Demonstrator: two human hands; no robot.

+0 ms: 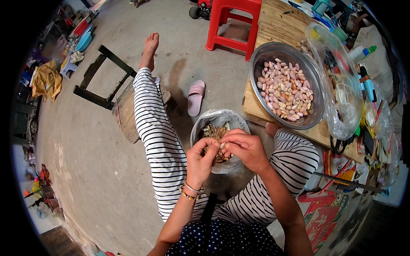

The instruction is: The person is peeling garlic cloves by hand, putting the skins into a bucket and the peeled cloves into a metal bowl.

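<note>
Head view: at the centre of the frame, the fingers of the left hand and right hand meet, pinching one pale peanut between their tips; its long axis is too small to tell. Directly beneath is one lined bin holding shells. One metal bowl of peanuts, too many to count, sits upper right on the worktop, nearer the right hand. One pink slipper and one red stool show above centre.
</note>
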